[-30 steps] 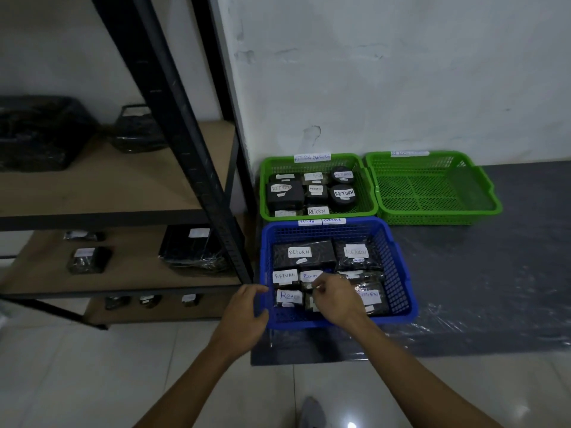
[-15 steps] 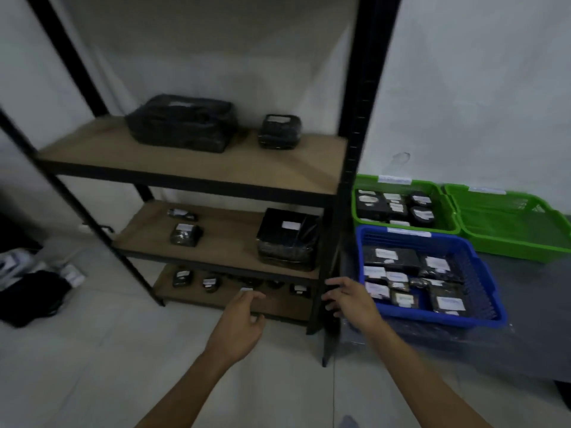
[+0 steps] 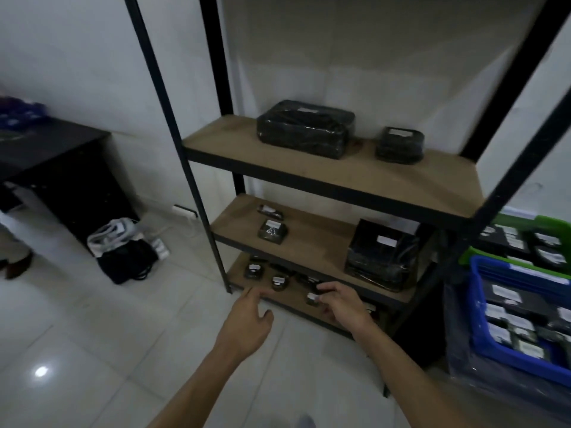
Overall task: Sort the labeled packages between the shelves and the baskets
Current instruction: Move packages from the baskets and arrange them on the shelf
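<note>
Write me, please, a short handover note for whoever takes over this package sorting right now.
Left hand: open, holds nothing, in front of the bottom shelf.
Right hand: fingers curled at a small labeled package on the bottom shelf; a firm grip cannot be confirmed.
Done: blue basket and green basket, at right, hold many labeled packages.
Left: two wrapped packages on the top shelf, three on the middle shelf, and several small ones on the bottom shelf.
</note>
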### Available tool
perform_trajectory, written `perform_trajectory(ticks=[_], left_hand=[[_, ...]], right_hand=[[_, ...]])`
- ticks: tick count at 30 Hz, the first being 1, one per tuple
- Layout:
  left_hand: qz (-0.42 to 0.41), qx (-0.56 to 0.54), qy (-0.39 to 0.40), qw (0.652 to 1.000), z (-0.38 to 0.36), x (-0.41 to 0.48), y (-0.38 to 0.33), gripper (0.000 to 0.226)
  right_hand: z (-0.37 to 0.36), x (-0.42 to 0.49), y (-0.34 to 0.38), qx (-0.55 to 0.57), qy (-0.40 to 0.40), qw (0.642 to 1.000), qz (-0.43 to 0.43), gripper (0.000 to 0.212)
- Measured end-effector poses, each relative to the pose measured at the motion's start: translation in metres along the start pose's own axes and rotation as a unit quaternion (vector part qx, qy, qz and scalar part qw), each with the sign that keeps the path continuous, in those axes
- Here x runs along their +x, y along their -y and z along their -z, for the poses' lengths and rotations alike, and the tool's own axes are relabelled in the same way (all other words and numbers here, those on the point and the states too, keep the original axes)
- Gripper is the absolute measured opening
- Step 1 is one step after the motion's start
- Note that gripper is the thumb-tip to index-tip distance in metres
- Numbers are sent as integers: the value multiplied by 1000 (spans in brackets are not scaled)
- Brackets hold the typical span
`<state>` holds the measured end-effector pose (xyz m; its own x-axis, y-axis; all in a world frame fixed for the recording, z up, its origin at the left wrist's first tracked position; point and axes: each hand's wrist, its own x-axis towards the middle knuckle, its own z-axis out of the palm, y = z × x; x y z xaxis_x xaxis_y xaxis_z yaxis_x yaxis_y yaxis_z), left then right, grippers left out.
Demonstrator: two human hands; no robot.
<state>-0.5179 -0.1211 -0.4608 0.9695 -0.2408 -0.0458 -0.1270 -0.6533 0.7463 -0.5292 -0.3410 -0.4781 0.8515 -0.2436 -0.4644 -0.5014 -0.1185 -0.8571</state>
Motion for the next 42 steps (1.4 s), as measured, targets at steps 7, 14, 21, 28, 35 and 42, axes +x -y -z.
perform_trajectory(ticks=[7, 14, 21, 28, 35, 42], left_hand=[[10, 1, -6, 1000, 39, 63, 34, 34], [17, -2, -4, 1000, 74, 140, 64, 30], [-3, -5, 20, 1000, 101, 209, 104, 32], [-48, -2, 93, 994, 127, 281, 167, 35], [-84, -6, 154, 984, 144, 355, 229, 31], [-74, -7, 191, 979, 127, 377, 272, 27]], right_hand=[[-57, 63, 41, 14, 9, 1000, -8, 17], [-86, 133, 77, 24, -2, 999, -21, 15], [-116, 180, 91, 30, -32, 998, -42, 16], [-161, 224, 92, 43, -108, 989, -88, 10], [-201, 244, 101, 70, -185, 977, -83, 13], [-224, 267, 76, 80, -208, 970, -97, 15]])
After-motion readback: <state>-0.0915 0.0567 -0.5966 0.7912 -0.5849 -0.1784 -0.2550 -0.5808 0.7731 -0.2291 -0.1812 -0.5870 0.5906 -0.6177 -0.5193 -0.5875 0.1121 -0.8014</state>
